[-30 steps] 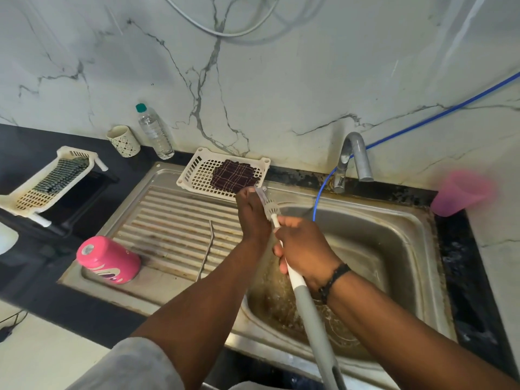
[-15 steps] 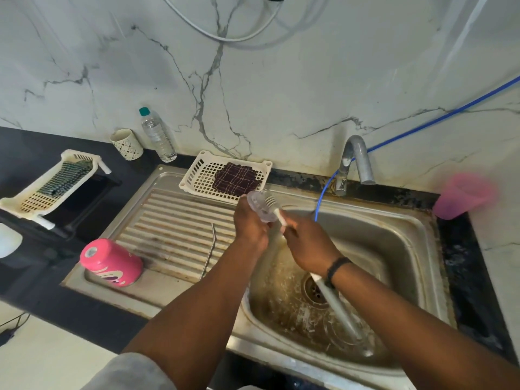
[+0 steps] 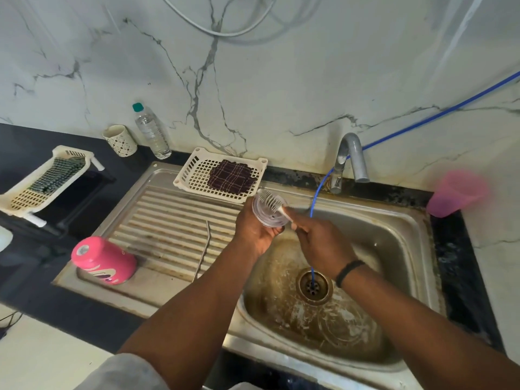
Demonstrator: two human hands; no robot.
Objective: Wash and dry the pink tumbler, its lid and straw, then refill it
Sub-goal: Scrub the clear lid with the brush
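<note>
The pink tumbler point(image 3: 104, 261) stands upside down on the steel drainboard at the left. A metal straw point(image 3: 203, 250) lies on the drainboard ridges beside it. My left hand point(image 3: 254, 230) holds the clear round lid point(image 3: 269, 211) over the sink's left edge, its face tilted toward me. My right hand point(image 3: 320, 243) grips a white brush point(image 3: 271, 200), whose bristles press on the lid. The brush handle is hidden under my right hand.
A white basket with a dark checked cloth point(image 3: 230, 175) sits behind the drainboard. The tap point(image 3: 350, 161) and a blue hose point(image 3: 314, 198) running down to the drain are at the sink's back. A pink cup point(image 3: 455, 192) stands right; a water bottle point(image 3: 152, 130) and mug point(image 3: 120, 140) stand left.
The brush handle, which stuck out long below my right hand, has dropped out of sight. The lid has turned from edge-on to face me, and both hands have risen slightly.
</note>
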